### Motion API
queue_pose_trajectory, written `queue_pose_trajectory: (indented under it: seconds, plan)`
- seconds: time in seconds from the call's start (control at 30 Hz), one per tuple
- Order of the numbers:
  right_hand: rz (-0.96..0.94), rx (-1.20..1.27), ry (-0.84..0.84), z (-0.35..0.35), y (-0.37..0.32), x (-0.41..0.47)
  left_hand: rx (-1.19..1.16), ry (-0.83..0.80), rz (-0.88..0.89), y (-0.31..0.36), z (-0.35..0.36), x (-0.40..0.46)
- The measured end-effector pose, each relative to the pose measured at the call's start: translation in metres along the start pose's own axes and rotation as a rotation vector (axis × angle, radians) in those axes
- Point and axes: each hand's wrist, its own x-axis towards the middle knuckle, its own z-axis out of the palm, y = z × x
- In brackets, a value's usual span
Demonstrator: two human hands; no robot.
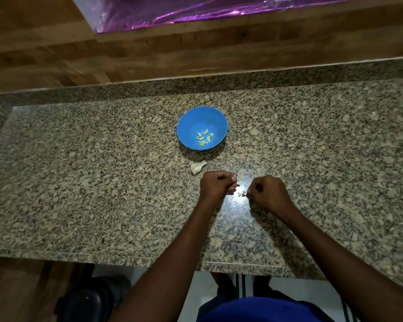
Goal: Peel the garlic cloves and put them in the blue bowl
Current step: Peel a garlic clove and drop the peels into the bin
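1. Setup: a speckled granite bench point(79, 182) carries the blue bowl point(202, 128), placed just beyond the hands. Judged reason: peeled pieces can be dropped in with a short forward reach.

2. Bowl contents: several peeled cloves point(204, 138), pale yellow-green, lie loose in the bottom. The task appears partly done.

3. Stock: the remaining garlic head point(197, 166), still in white papery skin, lies on its side on the bench between the bowl and the left hand, near both and touching neither. Probably kept there so the next clove can be broken off easily.

4. Left hand point(215, 184): fingers curled into a loose fist, thumb on top. Something pale shows at the fingertips, likely the clove in work, but too hidden to confirm.

5. Right hand point(266, 190): fingers curled, tips pinching a small whitish scrap point(242, 194), apparently peel. It sits just beside the left hand, apart from it.

6. Judgement: one hand steadies while the other strips skin. The hands work low over the bench, so scraps fall there and not in the bowl.

7. Risk: small slippery pieces; scraps could get mixed with peeled cloves.
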Motion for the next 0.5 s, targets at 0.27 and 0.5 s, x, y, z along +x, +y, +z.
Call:
queue_pose_trajectory:
  seconds: [0.27, 0.5]
  plan:
    - [0.006, -0.005, 0.041, 0.004, 0.007, 0.002, 0.616, 0.272, 0.235, 0.009, 0.007, 0.018]
    - [-0.025, 0.044, 0.146, -0.001, 0.016, -0.01, 0.742, 0.263, 0.438, -0.015, -0.009, -0.009]
